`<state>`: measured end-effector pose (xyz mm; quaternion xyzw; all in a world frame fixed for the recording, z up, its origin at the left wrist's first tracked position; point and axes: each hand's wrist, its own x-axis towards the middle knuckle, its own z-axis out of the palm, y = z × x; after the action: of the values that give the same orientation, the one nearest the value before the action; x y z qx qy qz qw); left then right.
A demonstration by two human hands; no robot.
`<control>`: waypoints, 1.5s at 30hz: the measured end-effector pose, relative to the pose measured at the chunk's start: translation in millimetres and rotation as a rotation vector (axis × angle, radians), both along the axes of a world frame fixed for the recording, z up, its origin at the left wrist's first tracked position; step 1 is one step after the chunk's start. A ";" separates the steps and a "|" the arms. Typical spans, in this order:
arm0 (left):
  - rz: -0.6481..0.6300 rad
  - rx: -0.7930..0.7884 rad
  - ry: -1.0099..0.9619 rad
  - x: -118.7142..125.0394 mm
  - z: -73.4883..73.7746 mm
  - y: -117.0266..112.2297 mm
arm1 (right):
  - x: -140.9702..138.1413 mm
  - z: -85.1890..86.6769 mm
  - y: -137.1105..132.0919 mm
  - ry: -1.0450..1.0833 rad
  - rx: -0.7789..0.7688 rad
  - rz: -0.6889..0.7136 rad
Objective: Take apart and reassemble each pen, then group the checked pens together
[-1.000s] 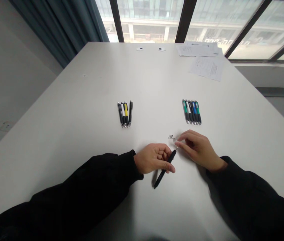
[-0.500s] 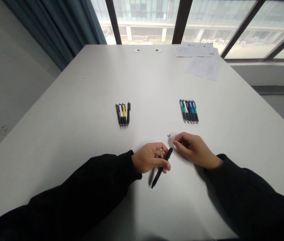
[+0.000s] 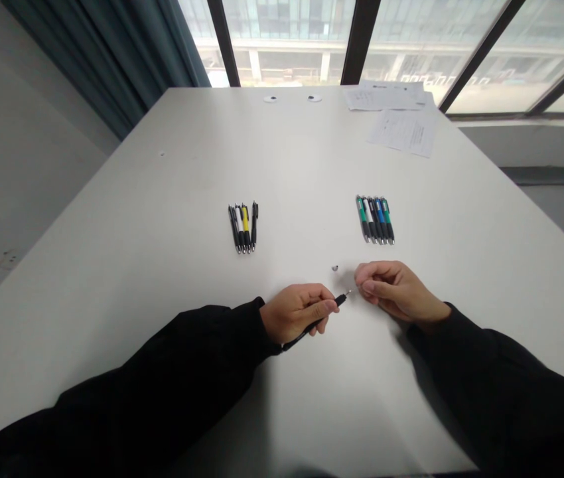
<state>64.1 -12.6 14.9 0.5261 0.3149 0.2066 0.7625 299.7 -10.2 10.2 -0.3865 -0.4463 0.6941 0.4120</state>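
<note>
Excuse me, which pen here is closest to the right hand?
The black pen held in the left hand, tip toward the right hand; the left bunch and right bunch lie farther off.

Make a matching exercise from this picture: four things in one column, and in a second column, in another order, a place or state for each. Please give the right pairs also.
Things:
1. left hand
2. right hand
3. row of black, white and yellow pens
4. printed papers

Places or states:
A. pinched closed beside the tip of the black pen
B. lying near the far edge of the white table, on the right side
C. gripping the pen's barrel
D. lying side by side, left of the table's centre

Pairs: 1-C, 2-A, 3-D, 4-B
</note>
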 end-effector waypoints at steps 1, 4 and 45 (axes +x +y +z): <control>-0.003 0.014 0.011 -0.1 0.3 -0.1 | 0.5 -0.4 -0.2 0.001 -0.009 0.004; -0.014 0.037 0.035 -0.2 -0.1 -0.3 | 2.1 -2.5 -0.5 -0.010 -0.027 0.009; 0.008 -0.233 -0.142 4.1 -2.2 2.1 | -15.7 9.5 1.3 -0.675 0.602 -0.048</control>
<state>68.2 -10.5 12.7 0.4167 0.2841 0.2084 0.8380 284.0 -9.0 19.7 -0.4645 -0.7284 0.3589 0.3534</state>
